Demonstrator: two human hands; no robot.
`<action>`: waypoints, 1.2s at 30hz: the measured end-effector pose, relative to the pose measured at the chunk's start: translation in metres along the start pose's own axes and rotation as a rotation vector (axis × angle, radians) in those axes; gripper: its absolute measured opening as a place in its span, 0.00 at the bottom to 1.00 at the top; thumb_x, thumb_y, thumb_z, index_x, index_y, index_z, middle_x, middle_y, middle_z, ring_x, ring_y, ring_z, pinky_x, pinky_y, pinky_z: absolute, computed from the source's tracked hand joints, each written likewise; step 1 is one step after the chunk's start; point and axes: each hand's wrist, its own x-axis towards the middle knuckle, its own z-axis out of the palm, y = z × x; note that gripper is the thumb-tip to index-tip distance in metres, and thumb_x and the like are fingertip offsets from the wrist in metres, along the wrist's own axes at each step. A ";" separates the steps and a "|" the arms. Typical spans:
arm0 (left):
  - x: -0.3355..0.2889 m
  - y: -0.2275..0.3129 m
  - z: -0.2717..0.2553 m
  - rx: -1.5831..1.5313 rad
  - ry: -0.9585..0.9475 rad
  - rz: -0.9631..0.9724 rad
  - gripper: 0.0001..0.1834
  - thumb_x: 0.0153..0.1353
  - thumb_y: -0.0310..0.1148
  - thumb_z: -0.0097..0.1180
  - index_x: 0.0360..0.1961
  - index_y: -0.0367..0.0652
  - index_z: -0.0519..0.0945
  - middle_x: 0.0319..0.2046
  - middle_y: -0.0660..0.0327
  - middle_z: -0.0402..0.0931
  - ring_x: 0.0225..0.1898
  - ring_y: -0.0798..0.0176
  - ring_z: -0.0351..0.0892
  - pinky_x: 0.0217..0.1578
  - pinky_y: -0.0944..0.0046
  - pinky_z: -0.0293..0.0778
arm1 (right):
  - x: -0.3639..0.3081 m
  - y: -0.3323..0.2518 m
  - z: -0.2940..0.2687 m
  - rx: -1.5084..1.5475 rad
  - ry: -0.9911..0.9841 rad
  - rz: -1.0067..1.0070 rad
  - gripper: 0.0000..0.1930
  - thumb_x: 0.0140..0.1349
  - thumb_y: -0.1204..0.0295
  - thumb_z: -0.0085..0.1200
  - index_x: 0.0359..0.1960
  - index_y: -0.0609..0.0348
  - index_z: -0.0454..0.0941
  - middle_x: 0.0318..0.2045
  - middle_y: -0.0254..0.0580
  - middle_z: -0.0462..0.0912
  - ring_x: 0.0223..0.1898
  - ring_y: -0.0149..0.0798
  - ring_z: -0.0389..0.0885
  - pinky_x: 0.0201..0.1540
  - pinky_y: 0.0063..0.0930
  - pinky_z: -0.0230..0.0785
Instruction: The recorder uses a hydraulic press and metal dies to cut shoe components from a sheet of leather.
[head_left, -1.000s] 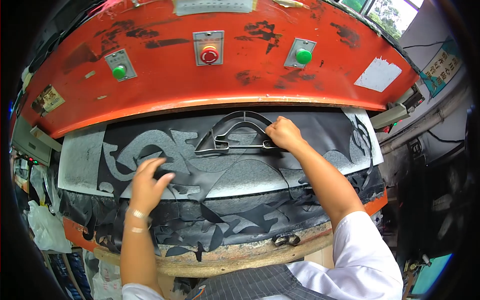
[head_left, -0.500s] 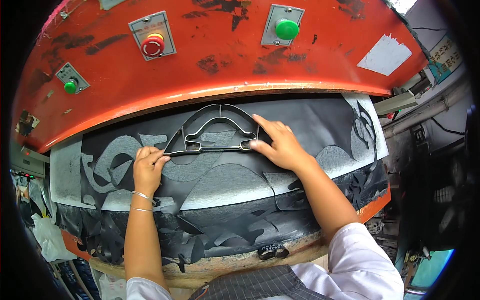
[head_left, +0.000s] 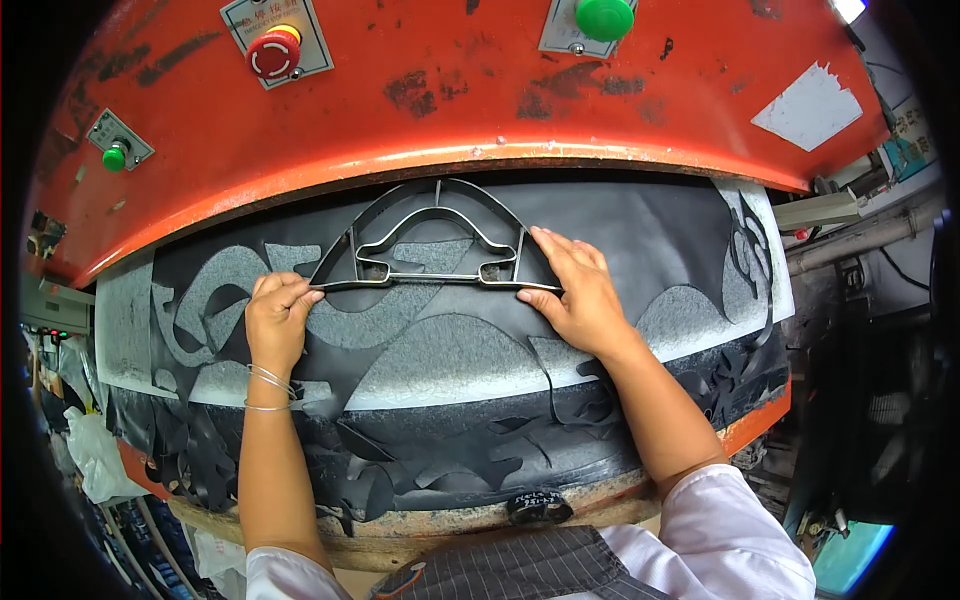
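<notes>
A steel cutting die (head_left: pixel 435 281), a curved frame with a smaller arch inside, lies near the press's lower edge. Beneath it is a black leather-like sheet (head_left: pixel 640 225) with shapes cut out of it. My left hand (head_left: pixel 277 318) pinches the die's left corner between thumb and fingers. At the right corner, my right hand (head_left: pixel 590 295) grips the die, its thumb along the lower bar and its fingers on the outer side. Through the cut-outs shows a pale grey cutting board (head_left: pixel 435 365).
The red press beam (head_left: pixel 400 120) spans the far side, with a red stop button (head_left: pixel 273 53) and green buttons (head_left: pixel 604 18). Black offcuts (head_left: pixel 420 465) hang along the near edge. A white plastic bag (head_left: pixel 98 455) hangs at left.
The die has turned slightly, its lower bar now nearly level. My right thumb has shifted from the inner frame to the outer lower corner. The whole view has shifted a little.
</notes>
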 end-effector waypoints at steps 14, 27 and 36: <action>0.005 -0.006 -0.023 -0.273 0.194 -0.147 0.12 0.59 0.32 0.63 0.42 0.38 0.83 0.38 0.57 0.80 0.37 0.62 0.80 0.42 0.64 0.74 | 0.008 -0.024 -0.053 0.239 0.492 0.002 0.35 0.54 0.64 0.67 0.62 0.62 0.66 0.50 0.48 0.76 0.50 0.44 0.74 0.54 0.36 0.67; 0.017 0.057 -0.127 -0.079 0.251 0.099 0.16 0.66 0.33 0.51 0.22 0.37 0.71 0.21 0.54 0.68 0.26 0.53 0.67 0.31 0.56 0.65 | 0.012 -0.058 -0.081 0.619 0.635 0.156 0.07 0.63 0.73 0.59 0.34 0.60 0.72 0.27 0.31 0.75 0.29 0.24 0.70 0.33 0.20 0.66; -0.205 0.133 -0.058 -0.217 -0.596 0.006 0.12 0.57 0.41 0.63 0.35 0.45 0.86 0.30 0.59 0.81 0.34 0.52 0.81 0.38 0.56 0.77 | -0.162 -0.160 0.006 0.295 -0.560 -0.319 0.27 0.53 0.56 0.65 0.47 0.65 0.77 0.40 0.52 0.79 0.45 0.52 0.77 0.50 0.39 0.71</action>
